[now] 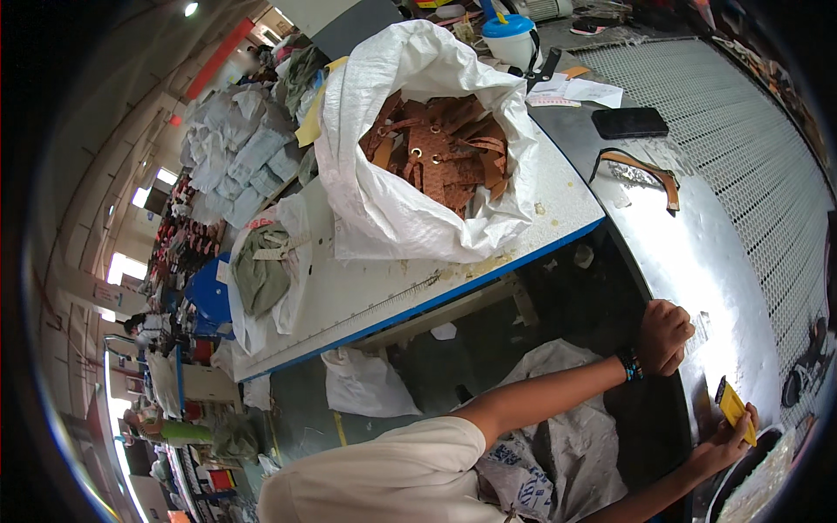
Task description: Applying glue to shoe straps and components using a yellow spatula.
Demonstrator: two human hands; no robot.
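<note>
My left hand, a dark beaded band at its wrist, is closed with curled fingers at the near edge of the shiny metal worktop. Whatever may be inside its fingers is hidden. Lower in the picture, my right hand grips a flat yellow tool with a dark edge, too small to name exactly. Farther up on the worktop lies a tan and black strap, curved and apart from both hands. A black phone rests beyond it.
A white woven sack of brown strap pieces stands on a white table with a blue edge. Papers and a blue-lidded tub are behind. Metal mesh borders the worktop. A dark-rimmed container sits beside my right hand.
</note>
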